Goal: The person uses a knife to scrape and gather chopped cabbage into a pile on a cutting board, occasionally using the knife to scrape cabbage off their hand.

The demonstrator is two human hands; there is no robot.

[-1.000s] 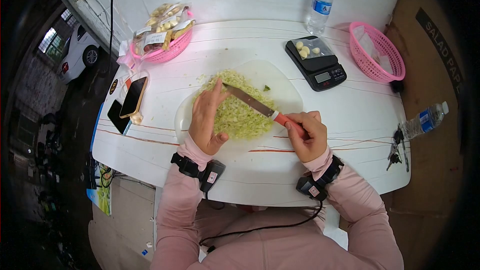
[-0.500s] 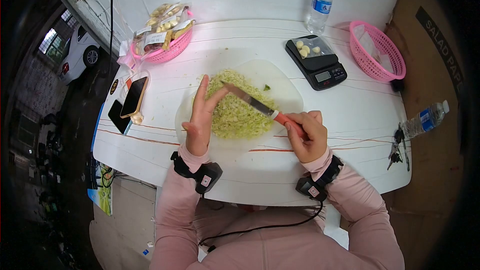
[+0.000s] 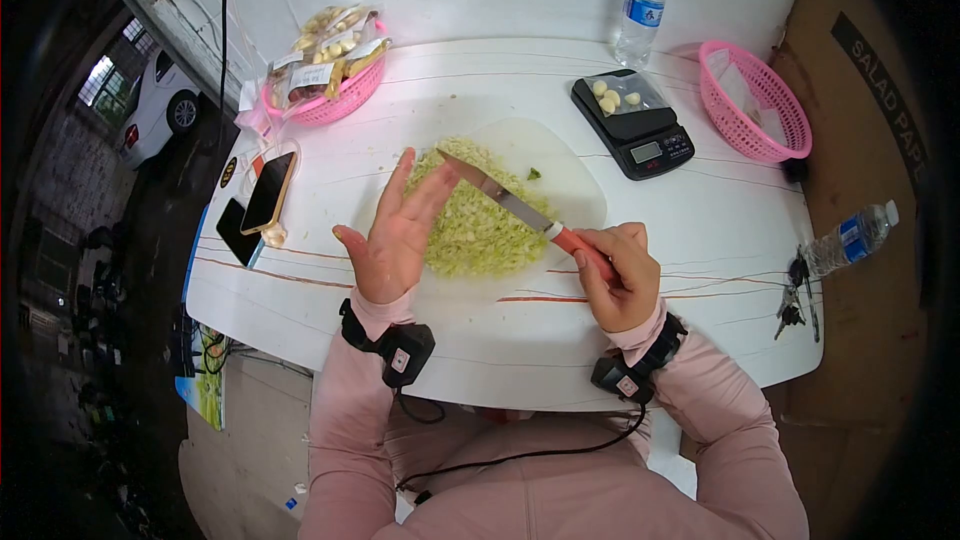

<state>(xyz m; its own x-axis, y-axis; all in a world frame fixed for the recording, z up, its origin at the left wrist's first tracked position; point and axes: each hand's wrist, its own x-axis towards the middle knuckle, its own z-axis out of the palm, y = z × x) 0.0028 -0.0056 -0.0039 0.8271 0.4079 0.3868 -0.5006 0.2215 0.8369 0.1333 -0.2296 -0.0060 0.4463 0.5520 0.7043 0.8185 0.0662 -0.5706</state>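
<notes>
My right hand (image 3: 622, 275) grips a kitchen knife (image 3: 505, 198) by its red handle, the blade pointing up and left over a heap of finely chopped pale green vegetable (image 3: 485, 240). Close to the blade's tip are the fingers of my left hand (image 3: 395, 235), which is open with the palm turned partly up and the thumb stretched out to the left. The heap lies on a translucent white cutting board (image 3: 575, 175), and a small dark green scrap (image 3: 533, 174) sits to its right.
A black kitchen scale (image 3: 645, 135) carries a bag of peeled garlic cloves (image 3: 612, 98). Pink baskets (image 3: 345, 102) stand at the back left and right. Two phones (image 3: 268, 195) lie left; water bottles (image 3: 638, 25) and keys (image 3: 790, 310) are on the right.
My left hand has turned its palm further up and spread its thumb out to the left. The knife has barely moved in my right hand.
</notes>
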